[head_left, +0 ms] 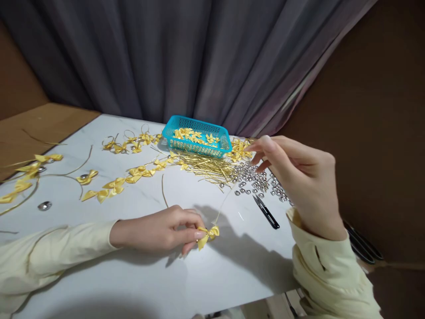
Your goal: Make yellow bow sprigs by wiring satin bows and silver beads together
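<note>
Between the thumb and fingers of my left hand (166, 230) is a yellow ribbon bow (212, 231), held low over the white tabletop. A thin pale thread (222, 204) rises from the bow up toward my right hand (294, 177). My right hand is raised over the right side, its thumb and forefinger pinched together at the thread's upper course. Whether a needle is in that pinch is too small to make out. Below it lie many silver beads (254, 177) and a pair of black-handled thread snips (266, 212).
A blue basket (169, 126) holding yellow bows stands at the back. In front of it lies a heap of gold ties (207, 166). A row of bows (134, 173) stretches leftward, and finished-looking bows with gold ties (29, 170) lie at far left. Black-handled scissors (360, 243) are at right.
</note>
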Available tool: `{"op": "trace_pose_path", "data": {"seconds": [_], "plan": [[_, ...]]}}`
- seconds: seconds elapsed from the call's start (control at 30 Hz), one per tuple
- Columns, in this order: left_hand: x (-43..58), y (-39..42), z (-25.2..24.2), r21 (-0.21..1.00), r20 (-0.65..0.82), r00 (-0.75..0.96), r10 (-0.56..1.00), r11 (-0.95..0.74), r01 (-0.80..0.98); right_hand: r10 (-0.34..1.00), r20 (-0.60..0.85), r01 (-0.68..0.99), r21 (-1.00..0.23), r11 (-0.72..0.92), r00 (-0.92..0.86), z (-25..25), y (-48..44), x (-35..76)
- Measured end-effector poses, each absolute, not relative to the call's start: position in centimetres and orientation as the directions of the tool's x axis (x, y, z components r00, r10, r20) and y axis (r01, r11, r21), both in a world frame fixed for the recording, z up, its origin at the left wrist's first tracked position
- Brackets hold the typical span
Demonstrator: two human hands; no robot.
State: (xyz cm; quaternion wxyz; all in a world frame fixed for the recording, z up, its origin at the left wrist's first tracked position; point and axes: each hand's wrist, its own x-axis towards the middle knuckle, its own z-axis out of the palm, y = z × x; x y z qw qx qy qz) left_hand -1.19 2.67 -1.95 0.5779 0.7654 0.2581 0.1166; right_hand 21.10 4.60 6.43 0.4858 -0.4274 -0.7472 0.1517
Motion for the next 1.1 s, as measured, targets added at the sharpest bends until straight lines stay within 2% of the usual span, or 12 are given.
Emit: {"op": "trace_pose_path", "data": {"seconds": [0.1,0.23,0.33,0.37,0.43,0.5,0.6,0.73,0.83,0.93,1.1], "plan": [[-1.1,2.7,-2.0,0.952,-0.170,0.817,0.551,-0.121,0.280,0.875,0.445,0.197,-0.856,0.478,-0.190,6.5,3.2,21.9],[-0.9,2.8,-2.4,0.961,-0.237,0.768,0.595,0.029,0.274,0.887,0.267,-0.053,-0.962,0.267,-0.376,6.3,-0.1,22.8],[-0.8,2.9,-2.7,0.966,-0.212,0.736,0.643,0.026,0.256,0.856,0.025,-0.068,-0.998,-0.012,-0.516,4.7,-2.5,22.6],[-0.8,2.8,-2.7,0.967,-0.203,0.724,0.659,0.020,0.253,0.843,-0.111,-0.012,-0.990,-0.138,-0.527,3.8,-3.1,22.3],[-0.7,2.7,-2.7,0.969,-0.187,0.704,0.686,0.010,0.247,0.777,-0.258,0.075,-0.962,-0.264,-0.575,1.9,-3.8,21.4],[-0.7,2.6,-2.7,0.969,-0.163,0.684,0.711,-0.016,0.248,0.760,-0.322,0.096,-0.940,-0.326,-0.564,0.1,-4.1,20.5],[-0.6,2.3,-2.6,0.962,-0.124,0.653,0.747,-0.072,0.264,0.803,-0.324,0.087,-0.942,-0.325,-0.501,-1.8,-3.9,19.4],[-0.6,2.1,-2.5,0.920,-0.094,0.623,0.777,-0.171,0.352,0.937,-0.194,0.222,-0.966,-0.132,-0.290,-2.8,-3.5,18.4],[-0.5,1.8,-2.5,0.854,-0.050,0.612,0.789,-0.284,0.436,0.985,-0.047,0.341,-0.940,0.014,-0.169,-3.1,-3.4,17.7],[-0.5,1.7,-2.7,0.835,0.000,0.634,0.773,-0.349,0.425,0.986,0.048,0.400,-0.910,0.109,-0.161,-3.3,-3.4,17.1],[-0.4,1.7,-3.0,0.857,0.077,0.633,0.770,-0.376,0.353,0.984,0.067,0.451,-0.882,0.135,-0.163,-3.5,-3.5,16.9]]}}
